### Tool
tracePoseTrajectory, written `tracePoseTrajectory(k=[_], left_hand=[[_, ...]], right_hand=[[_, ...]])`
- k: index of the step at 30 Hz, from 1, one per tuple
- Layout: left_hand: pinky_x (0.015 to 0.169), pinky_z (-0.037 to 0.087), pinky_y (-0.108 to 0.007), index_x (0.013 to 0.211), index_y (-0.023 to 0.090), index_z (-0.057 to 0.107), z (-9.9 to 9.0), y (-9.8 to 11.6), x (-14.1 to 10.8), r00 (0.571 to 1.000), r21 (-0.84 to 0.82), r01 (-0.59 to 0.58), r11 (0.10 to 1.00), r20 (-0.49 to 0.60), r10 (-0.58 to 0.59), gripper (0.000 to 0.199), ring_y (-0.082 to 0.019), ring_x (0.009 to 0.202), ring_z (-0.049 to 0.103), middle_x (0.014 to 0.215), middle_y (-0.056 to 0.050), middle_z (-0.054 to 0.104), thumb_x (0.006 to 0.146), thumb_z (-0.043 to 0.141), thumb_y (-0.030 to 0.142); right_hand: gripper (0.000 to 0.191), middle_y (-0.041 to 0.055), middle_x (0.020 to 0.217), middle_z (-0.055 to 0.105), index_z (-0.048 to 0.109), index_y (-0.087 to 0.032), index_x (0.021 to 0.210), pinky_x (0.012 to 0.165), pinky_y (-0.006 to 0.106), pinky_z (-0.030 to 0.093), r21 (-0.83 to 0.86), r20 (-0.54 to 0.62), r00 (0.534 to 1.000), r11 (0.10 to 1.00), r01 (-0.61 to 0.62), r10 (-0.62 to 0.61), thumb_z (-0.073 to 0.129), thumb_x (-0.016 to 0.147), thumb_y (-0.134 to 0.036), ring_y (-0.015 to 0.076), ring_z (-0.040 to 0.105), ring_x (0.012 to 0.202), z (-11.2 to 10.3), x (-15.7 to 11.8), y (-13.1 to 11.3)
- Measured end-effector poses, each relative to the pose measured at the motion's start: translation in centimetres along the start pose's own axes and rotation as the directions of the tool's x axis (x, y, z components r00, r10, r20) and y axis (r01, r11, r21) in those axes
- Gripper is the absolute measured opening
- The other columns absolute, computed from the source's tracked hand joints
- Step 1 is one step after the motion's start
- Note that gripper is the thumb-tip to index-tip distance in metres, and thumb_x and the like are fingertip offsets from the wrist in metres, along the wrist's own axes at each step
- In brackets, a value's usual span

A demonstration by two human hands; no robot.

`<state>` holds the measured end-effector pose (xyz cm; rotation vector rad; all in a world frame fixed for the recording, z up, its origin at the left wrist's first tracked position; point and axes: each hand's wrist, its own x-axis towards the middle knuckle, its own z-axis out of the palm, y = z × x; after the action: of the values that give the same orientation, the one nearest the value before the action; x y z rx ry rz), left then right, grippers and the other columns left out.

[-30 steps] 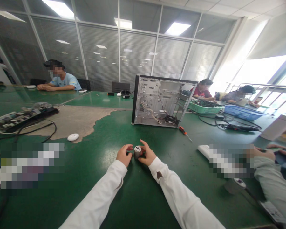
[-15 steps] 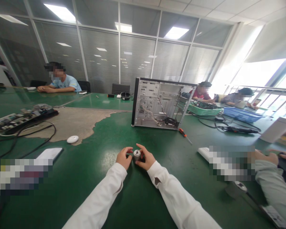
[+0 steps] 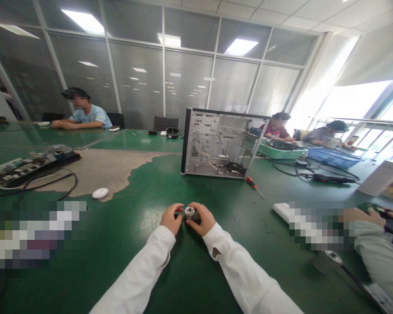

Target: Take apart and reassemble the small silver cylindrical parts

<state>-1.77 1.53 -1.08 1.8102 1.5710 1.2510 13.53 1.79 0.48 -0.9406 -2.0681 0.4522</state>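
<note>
Forefinger (image 3: pixel 194 204) lowered since, the right hand (image 3: pixel 204 220) grips the cylinder (image 3: pixel 190 213), seemingly steadying it; the left hand (image 3: pixel 172 219) curves half-open beside it.

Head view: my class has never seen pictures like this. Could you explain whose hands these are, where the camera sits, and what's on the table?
There is no machine: these are a person's own two bare hands, seen by one camera worn on the head, looking forward and down. The left hand and right hand are curled at either side of a small cylinder with a pale top; whether either grips it, I cannot tell. On the green table beyond them stands an open computer case, with a screwdriver beside it.
</note>
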Motion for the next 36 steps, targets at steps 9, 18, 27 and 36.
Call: tracePoseTrajectory(k=[9, 18, 27, 36], left_hand=[[0.073, 0.044, -0.028, 0.091, 0.016, 0.053, 0.0, 0.0, 0.0, 1.0, 0.009, 0.004, 1.0, 0.002, -0.004, 0.034, -0.014, 0.079, 0.056, 0.082, -0.003, 0.061, 0.061, 0.043, 0.004], [0.073, 0.044, -0.027, 0.091, 0.016, 0.053, -0.2, 0.4, 0.0, 1.0, 0.03, 0.006, 1.0, 0.013, -0.006, 0.034, -0.013, 0.079, 0.057, 0.083, -0.003, 0.061, 0.061, 0.043, 0.005], [0.072, 0.044, -0.027, 0.09, 0.017, 0.053, -0.3, 0.4, 0.0, 1.0, 0.043, -0.001, 0.999, 0.009, 0.001, 0.034, -0.013, 0.077, 0.057, 0.081, -0.003, 0.061, 0.06, 0.043, 0.004], [0.073, 0.044, -0.027, 0.09, 0.017, 0.052, -0.2, 0.5, -0.1, 1.0, 0.051, -0.003, 0.999, 0.008, 0.003, 0.034, -0.012, 0.078, 0.056, 0.081, -0.002, 0.061, 0.061, 0.042, 0.005]], right_hand=[[0.034, -0.0009, 0.076, 0.057, 0.041, -0.023, 0.09, 0.056, 0.025, 0.042, 0.331, -0.037, 0.972, 0.921, -0.207, 0.232, 0.058, 0.06, -0.024, 0.0116, 0.052, 0.062, 0.7, 0.7, 0.4], [0.034, -0.0018, 0.054, 0.058, 0.043, -0.021, 0.077, 0.043, 0.02, 0.041, 0.911, 0.339, 0.662, -0.057, -0.409, 0.669, 0.067, 0.054, -0.026, 0.01, 0.054, 0.047, 1.2, 1.1, 1.1], [0.02, 0.004, 0.054, 0.059, 0.051, -0.013, 0.072, 0.043, 0.017, 0.044, 0.804, 0.582, 0.547, -0.329, -0.494, 0.602, 0.055, 0.068, -0.032, 0.0101, 0.056, 0.05, 0.2, 1.5, 1.3], [0.031, 0.0048, 0.056, 0.059, 0.053, -0.008, 0.075, 0.044, 0.018, 0.045, 0.747, 0.657, 0.524, -0.379, -0.546, 0.542, 0.049, 0.072, -0.039, 0.0078, 0.053, 0.046, -0.1, 1.5, 1.4]])
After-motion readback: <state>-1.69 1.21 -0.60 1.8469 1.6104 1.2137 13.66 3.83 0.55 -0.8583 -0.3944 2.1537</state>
